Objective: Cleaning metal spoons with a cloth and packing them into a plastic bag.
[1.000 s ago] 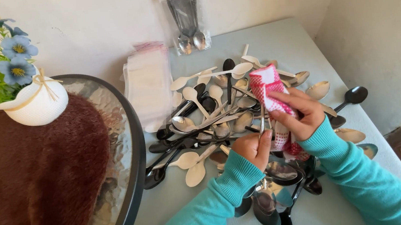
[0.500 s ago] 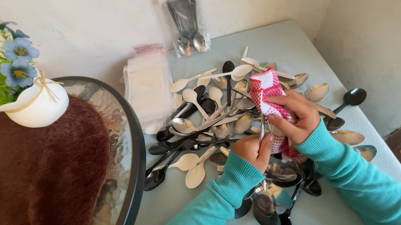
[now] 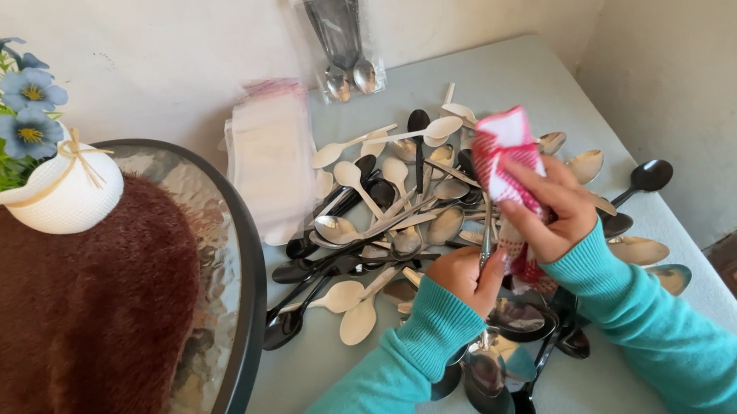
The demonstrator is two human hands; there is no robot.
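Red-and-white checked cloth [image 3: 503, 156], soft and crumpled, wrapped round a thin metal spoon [image 3: 487, 241] above the heap of glossy spoons [image 3: 389, 223]. Right hand [image 3: 543, 215] fingers clamped on the cloth. Left hand [image 3: 464, 277] fingers pinched on the spoon's near end.

Both my arms reach in from the bottom edge, each in a teal long sleeve with a ribbed cuff at the wrist. My left hand [image 3: 461, 275] sits low and near the centre, fingers curled shut into a pinching grip, thumb side turned up. My right hand [image 3: 546, 205] is just beside it, a little higher, back of the hand facing up, fingers bent and closed tight. The two hands are almost touching, wrists angled toward each other.
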